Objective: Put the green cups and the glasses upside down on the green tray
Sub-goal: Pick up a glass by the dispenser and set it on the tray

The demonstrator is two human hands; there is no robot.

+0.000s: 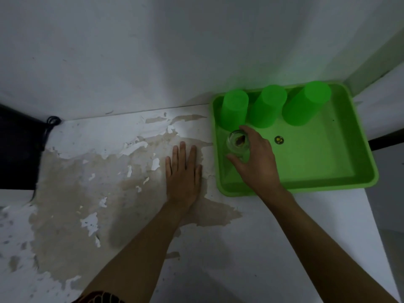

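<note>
A green tray [328, 171] lies at the right on the white table. Three green cups stand upside down along its far side: one at the left [235, 109], one in the middle [267, 106], one at the right [306, 103]. My right hand [255, 156] grips a clear glass [237, 142] at the tray's near-left part, base up, with thumb and fingers around it. My left hand [183, 171] rests flat on the table, fingers apart, just left of the tray, holding nothing.
The table top [98, 171] is white with worn, peeling beige patches. A small round sticker [279, 139] marks the tray floor. A dark object [17, 149] with a black cord sits at the far left. White walls rise behind the table.
</note>
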